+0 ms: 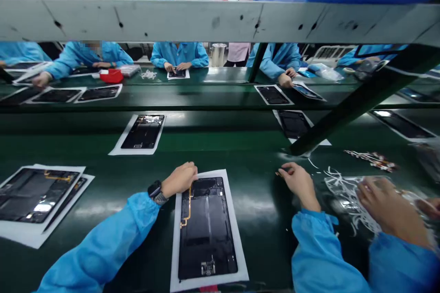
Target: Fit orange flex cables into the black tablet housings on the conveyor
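Observation:
Before me a black tablet housing (209, 224) lies on a white sheet (237, 238), its inside facing up. A thin orange flex cable (188, 208) runs down its left side. My left hand (180, 181), a watch on the wrist, has its fingers curled together at the housing's upper left corner; the fingertips are partly hidden. Apart from the housing, to its right, my right hand (297, 181) hovers just over the green bench with thumb and finger pinched. A small gold-coloured piece (277, 174) shows at those fingertips.
At right, a co-worker's blurred hand (381, 206) reaches over white strips (343, 192) on clear plastic. Behind lie small wired parts (373, 160). A green post (343, 105) slants across the right. Stacked housings (37, 192) lie left; another housing (144, 131) sits farther back. A shelf beam (206, 20) crosses above.

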